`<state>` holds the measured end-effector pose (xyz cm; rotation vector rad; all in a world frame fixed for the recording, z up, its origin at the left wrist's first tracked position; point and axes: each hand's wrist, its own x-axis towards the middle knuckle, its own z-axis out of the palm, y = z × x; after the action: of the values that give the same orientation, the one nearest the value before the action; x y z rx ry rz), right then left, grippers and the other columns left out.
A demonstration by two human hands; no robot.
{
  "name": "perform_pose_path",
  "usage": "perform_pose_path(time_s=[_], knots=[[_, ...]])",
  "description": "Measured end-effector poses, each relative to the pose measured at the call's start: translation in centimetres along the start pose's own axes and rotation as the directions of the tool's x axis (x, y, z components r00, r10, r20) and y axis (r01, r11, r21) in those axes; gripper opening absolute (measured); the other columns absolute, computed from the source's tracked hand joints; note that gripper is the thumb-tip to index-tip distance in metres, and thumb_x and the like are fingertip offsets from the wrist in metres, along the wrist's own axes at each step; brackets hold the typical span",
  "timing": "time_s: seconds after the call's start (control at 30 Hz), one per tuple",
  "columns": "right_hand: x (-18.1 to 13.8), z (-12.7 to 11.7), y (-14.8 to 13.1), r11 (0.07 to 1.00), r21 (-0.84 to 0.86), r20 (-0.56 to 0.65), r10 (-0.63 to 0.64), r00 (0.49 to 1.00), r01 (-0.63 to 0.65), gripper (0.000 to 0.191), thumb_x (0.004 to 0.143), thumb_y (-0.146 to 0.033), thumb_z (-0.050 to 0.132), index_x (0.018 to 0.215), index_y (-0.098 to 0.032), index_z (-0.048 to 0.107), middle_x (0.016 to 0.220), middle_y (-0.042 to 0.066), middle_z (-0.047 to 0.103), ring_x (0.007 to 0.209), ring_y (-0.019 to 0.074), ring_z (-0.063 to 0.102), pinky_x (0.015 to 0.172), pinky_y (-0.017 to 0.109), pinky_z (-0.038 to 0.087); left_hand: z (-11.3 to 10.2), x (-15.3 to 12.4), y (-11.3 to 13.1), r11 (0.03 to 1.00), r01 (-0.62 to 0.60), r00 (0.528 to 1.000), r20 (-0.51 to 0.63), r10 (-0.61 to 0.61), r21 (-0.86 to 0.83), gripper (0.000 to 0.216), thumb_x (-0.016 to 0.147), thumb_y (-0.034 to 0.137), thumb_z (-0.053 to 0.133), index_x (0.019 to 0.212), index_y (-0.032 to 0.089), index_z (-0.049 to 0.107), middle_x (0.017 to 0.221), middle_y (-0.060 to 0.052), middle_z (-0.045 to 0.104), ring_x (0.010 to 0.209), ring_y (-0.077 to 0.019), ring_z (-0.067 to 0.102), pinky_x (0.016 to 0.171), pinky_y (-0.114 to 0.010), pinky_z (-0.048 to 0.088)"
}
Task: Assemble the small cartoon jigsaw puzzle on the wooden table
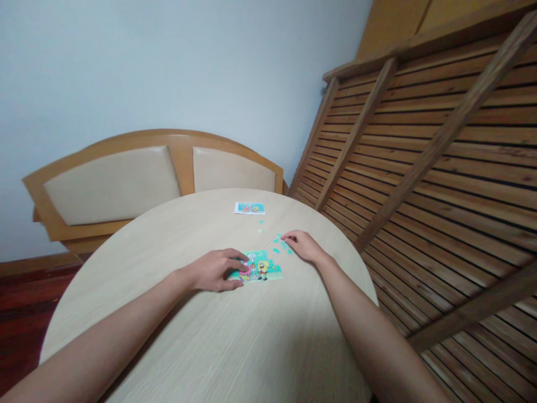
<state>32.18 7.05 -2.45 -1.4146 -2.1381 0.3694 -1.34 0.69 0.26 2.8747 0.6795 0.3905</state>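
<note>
A small cartoon jigsaw puzzle, partly put together, lies flat on the round pale wooden table. My left hand rests on the puzzle's left edge with its fingers curled down onto it. My right hand reaches to several loose turquoise puzzle pieces just right of and behind the puzzle, its fingertips closed together on them; I cannot make out whether a piece is between them.
A small reference picture card lies farther back on the table, with two stray pieces in front of it. A wooden headboard leans on the wall behind. A slatted wooden bed frame stands tilted on the right.
</note>
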Motion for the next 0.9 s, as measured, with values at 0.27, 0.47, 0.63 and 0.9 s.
perform_pose_path(time_s=[0.27, 0.47, 0.63, 0.9], knots=[[0.0, -0.1, 0.3, 0.997, 0.003, -0.004, 0.080, 0.997, -0.080, 0.024, 0.084, -0.036, 0.067, 0.095, -0.018, 0.079, 0.102, 0.009, 0.075, 0.094, 0.0227, 0.068, 0.085, 0.033, 0.051, 0.1, 0.0, -0.2, 1.000, -0.002, 1.000, -0.002, 0.002, 0.001, 0.039, 0.090, 0.047, 0.060, 0.122, 0.025, 0.067, 0.131, -0.009, 0.062, 0.116, -0.0262, 0.062, 0.099, -0.035, 0.050], [0.1, 0.2, 0.1, 0.995, -0.048, -0.011, 0.083, 0.996, -0.083, 0.019, 0.081, -0.036, 0.070, 0.088, -0.021, 0.078, 0.097, 0.007, 0.074, 0.091, 0.0210, 0.067, 0.083, 0.031, 0.049, 0.1, 0.0, -0.2, 1.000, 0.002, 1.000, 0.004, -0.002, 0.008, 0.039, 0.090, 0.047, 0.060, 0.122, 0.025, 0.067, 0.131, -0.010, 0.062, 0.116, -0.0263, 0.062, 0.099, -0.036, 0.050], [0.2, 0.2, -0.7, 0.973, -0.157, -0.074, 0.156, 0.985, -0.166, 0.018, 0.081, -0.037, 0.068, 0.080, -0.020, 0.074, 0.094, 0.007, 0.073, 0.087, 0.0205, 0.066, 0.077, 0.029, 0.048, -0.1, 0.0, 0.1, 1.000, 0.015, 1.000, 0.014, -0.015, 0.013, 0.039, 0.090, 0.046, 0.061, 0.122, 0.024, 0.067, 0.131, -0.010, 0.062, 0.117, -0.0267, 0.061, 0.099, -0.036, 0.050], [0.5, 0.7, -0.2, 0.982, -0.179, -0.070, 0.044, 0.997, -0.056, 0.026, 0.093, -0.028, 0.053, 0.106, -0.022, 0.075, 0.110, 0.008, 0.072, 0.103, 0.0204, 0.064, 0.093, 0.031, 0.046, -0.1, 0.0, 0.1, 1.000, 0.010, 1.000, 0.006, -0.010, 0.017, 0.039, 0.090, 0.046, 0.060, 0.121, 0.024, 0.067, 0.130, -0.010, 0.063, 0.116, -0.0266, 0.062, 0.099, -0.036, 0.050]])
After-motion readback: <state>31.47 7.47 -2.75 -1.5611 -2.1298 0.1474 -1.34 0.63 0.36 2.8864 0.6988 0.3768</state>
